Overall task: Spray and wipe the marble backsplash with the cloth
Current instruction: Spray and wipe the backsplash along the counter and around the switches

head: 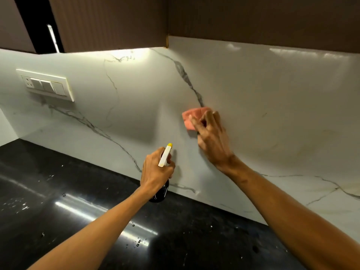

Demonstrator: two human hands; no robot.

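The white marble backsplash (pixel 263 106) with grey veins runs across the view above a black counter. My right hand (pixel 211 137) presses a pink cloth (pixel 190 118) flat against the marble near a dark vein. My left hand (pixel 155 171) grips a dark spray bottle (pixel 160 193) with a white trigger head and yellow nozzle (pixel 165 155), held upright just in front of the wall, nozzle pointing at the marble. The bottle's body is mostly hidden by my hand.
A glossy black countertop (pixel 78 201) with small droplets and specks lies below. A white switch and socket plate (pixel 45 85) is mounted on the backsplash at the left. Brown upper cabinets (pixel 253 18) overhang the wall, with a light strip under the left one.
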